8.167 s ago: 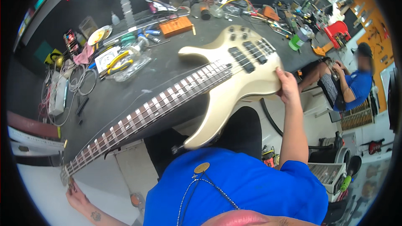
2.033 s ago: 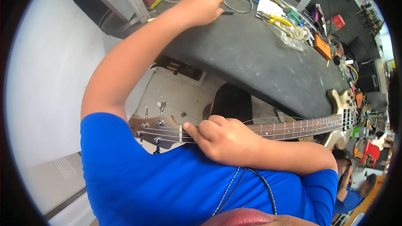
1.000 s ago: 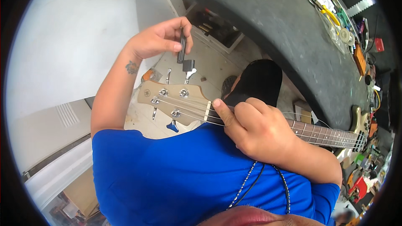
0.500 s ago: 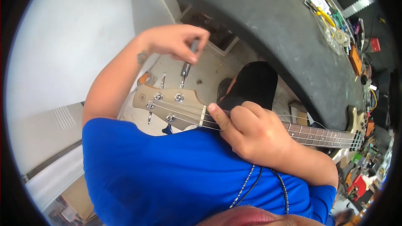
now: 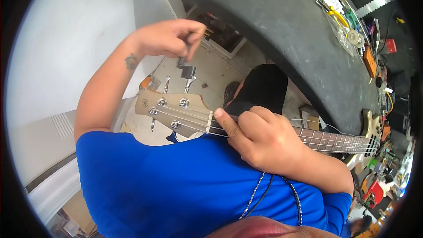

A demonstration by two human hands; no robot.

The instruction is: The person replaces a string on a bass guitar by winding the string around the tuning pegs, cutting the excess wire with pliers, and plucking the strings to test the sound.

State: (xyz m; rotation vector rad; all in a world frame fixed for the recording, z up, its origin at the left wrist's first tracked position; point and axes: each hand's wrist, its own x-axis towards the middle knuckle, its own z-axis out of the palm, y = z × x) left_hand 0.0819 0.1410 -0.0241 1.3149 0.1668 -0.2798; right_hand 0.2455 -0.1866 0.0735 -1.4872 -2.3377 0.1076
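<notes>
A bass guitar (image 5: 196, 101) lies across my front, its pale headstock to the left and its body at the far right. My left hand (image 5: 169, 39) is closed on the handle of a string winder (image 5: 188, 71), whose dark socket sits over one tuning key at the headstock's far edge. Over the neck just past the nut lies my right hand (image 5: 266, 139), its fingers curled around a string. One finger stretches toward the nut (image 5: 209, 121). A slack string (image 5: 324, 124) bows away from the neck beyond this hand. What lies under the palm is hidden.
A dark workbench (image 5: 255, 13) curves along the far side. Yellow-handled pliers (image 5: 338, 17), a spool (image 5: 354, 37) and assorted tools crowd its right part. Past the left hand, an open box (image 5: 229, 53) stands on the floor. A white wall (image 5: 75, 48) rises at left.
My left hand has swung the winder's handle round to the left, and the socket now shows plainly on the key. The right hand keeps its grip; the whole view has shifted slightly.
</notes>
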